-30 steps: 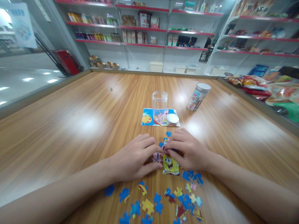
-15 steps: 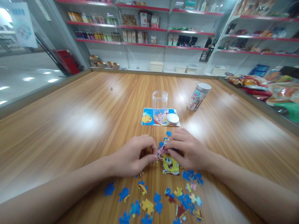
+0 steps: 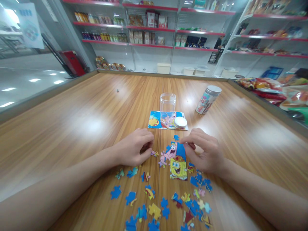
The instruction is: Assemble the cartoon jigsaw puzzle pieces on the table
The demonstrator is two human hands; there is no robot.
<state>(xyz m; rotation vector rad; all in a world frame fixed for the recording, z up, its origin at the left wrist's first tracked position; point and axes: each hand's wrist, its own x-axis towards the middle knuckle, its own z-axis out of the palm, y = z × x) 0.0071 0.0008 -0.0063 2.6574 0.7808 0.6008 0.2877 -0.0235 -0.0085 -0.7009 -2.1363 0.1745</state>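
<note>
A partly joined jigsaw puzzle [image 3: 178,167] lies flat on the table, with a yellow sponge character, a pink character and a blue area. My right hand [image 3: 204,149] rests at its upper right edge, forefinger stretched to the blue corner and thumb a little apart; nothing shows in its grasp. My left hand [image 3: 134,146] lies left of the puzzle, fingers loosely curled with a gap to the thumb, its palm side hidden. Beside its thumb is a small pink and yellow puzzle piece [image 3: 154,154]. Several loose pieces, among them a yellow piece [image 3: 154,211], are scattered nearer me.
Beyond my hands, a clear jar [image 3: 167,102] and a white lid [image 3: 180,122] stand on a printed picture sheet [image 3: 154,121]. A labelled can [image 3: 208,99] stands to the right. Bagged goods [image 3: 267,88] lie past the table's right edge; stocked shelves [image 3: 151,29] line the back.
Both hands have drawn apart from the puzzle's middle, the left to the left and the right to the right. The pink and blue joined area now shows uncovered.
</note>
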